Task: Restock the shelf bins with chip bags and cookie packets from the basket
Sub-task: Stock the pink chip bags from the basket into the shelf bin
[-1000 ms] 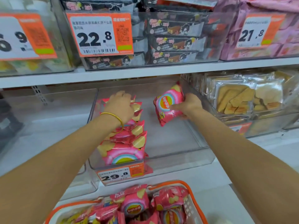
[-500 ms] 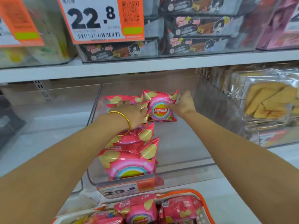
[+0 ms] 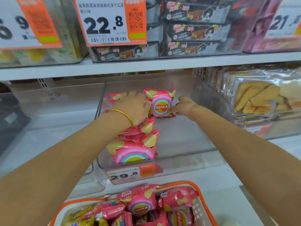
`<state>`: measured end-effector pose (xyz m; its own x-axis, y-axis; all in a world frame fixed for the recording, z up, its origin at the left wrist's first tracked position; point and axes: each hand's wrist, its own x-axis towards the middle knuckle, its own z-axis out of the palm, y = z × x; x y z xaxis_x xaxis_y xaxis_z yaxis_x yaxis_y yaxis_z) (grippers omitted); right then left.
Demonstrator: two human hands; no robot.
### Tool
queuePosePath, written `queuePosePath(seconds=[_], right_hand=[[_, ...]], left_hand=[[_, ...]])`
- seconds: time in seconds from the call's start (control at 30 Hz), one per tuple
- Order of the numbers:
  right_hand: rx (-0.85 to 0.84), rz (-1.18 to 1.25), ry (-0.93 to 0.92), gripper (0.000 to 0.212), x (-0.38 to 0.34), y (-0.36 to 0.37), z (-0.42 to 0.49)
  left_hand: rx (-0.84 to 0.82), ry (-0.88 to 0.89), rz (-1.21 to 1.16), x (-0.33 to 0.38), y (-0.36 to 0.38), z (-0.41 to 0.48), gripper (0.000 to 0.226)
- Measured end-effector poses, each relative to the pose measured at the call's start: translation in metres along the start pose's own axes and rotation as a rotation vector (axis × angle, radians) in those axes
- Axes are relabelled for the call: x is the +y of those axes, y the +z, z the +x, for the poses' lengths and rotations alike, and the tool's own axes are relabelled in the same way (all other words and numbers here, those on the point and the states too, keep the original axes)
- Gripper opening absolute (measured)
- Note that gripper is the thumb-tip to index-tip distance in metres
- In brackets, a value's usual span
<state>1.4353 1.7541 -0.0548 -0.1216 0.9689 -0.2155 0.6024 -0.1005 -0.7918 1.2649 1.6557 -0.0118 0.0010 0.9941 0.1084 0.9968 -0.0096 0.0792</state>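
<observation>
Fingers (image 3: 171, 110) of your right hand (image 3: 184, 106) lie loose against the upright chip bag (image 3: 161, 104) at centre frame, steadying it, while your flat left hand (image 3: 132, 106) props the row of bags (image 3: 135, 149) beside it.

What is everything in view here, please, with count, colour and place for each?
clear bin: one, transparent, middle of lower shelf.
chip bags in row: about five, pink, left side of bin.
upright chip bag: one, pink, back of bin, beside the row.
29.8 price tag: one, orange and white, bin's front.
cookie packets: several, tan in clear wrap, bin to the right.
bar boxes: several, dark, upper shelf.
basket: one, white with orange rim, below the shelf.
basket chip bags: several, pink, heaped in basket.
bangle: one, gold, left wrist.
left hand: one, rests on the row.
right hand: one, fingertips at upright bag's lower corner.
</observation>
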Motion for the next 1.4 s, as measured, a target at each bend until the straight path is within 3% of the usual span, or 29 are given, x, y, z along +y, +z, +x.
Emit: queuePosePath(seconds=[0.07,0.17,0.23,0.3,0.4,0.47,0.6,0.73,0.87,1.0,1.1,1.17,1.27,1.4], right_hand=[[0.038,-0.015,-0.037,0.066,-0.003,-0.012,-0.025],[0.143,0.096,-0.226,0.020,-0.003,-0.028,-0.086],[0.108,0.278,-0.320,0.015,0.005,-0.035,-0.147],[-0.054,0.284,-0.368,0.023,0.021,-0.033,-0.198],[-0.281,-0.306,-0.337,0.012,0.075,0.005,-0.210],[-0.336,-0.700,-0.288,0.028,0.112,0.040,-0.194],[-0.394,-1.056,-0.264,0.057,0.166,0.087,-0.176],[-0.280,-1.190,-0.344,0.038,0.175,0.096,-0.170],[-0.300,-1.047,-0.303,0.015,0.145,0.073,-0.178],[-0.365,-0.854,-0.311,0.037,0.107,0.021,-0.206],[-0.476,-0.615,-0.342,0.035,0.088,-0.004,-0.227],[-0.510,-0.454,-0.383,0.034,0.081,-0.013,-0.234],[-0.519,-0.177,-0.363,0.032,0.080,-0.019,-0.234],[-0.306,0.120,-0.306,0.021,0.082,-0.023,-0.237]], left_hand=[[0.197,0.117,-0.083,0.007,-0.008,-0.025,0.039],[0.431,0.351,-0.272,0.025,-0.023,-0.087,0.040],[0.456,0.408,-0.393,0.035,-0.017,-0.136,0.030],[0.394,0.401,-0.480,0.038,-0.003,-0.173,0.026],[0.198,0.372,-0.488,0.031,0.041,-0.210,0.028],[0.065,0.301,-0.490,0.026,0.068,-0.220,0.026],[-0.035,0.231,-0.503,0.025,0.097,-0.234,0.020],[-0.046,0.222,-0.489,0.024,0.100,-0.237,0.021],[-0.067,0.197,-0.501,0.027,0.096,-0.228,0.025],[-0.098,0.276,-0.508,0.044,0.095,-0.209,0.048],[-0.285,0.333,-0.535,0.062,0.083,-0.199,0.073],[-0.414,0.332,-0.575,0.069,0.074,-0.192,0.067],[-0.432,0.357,-0.560,0.068,0.061,-0.185,0.032],[-0.320,0.260,-0.646,0.060,0.043,-0.179,0.045]])
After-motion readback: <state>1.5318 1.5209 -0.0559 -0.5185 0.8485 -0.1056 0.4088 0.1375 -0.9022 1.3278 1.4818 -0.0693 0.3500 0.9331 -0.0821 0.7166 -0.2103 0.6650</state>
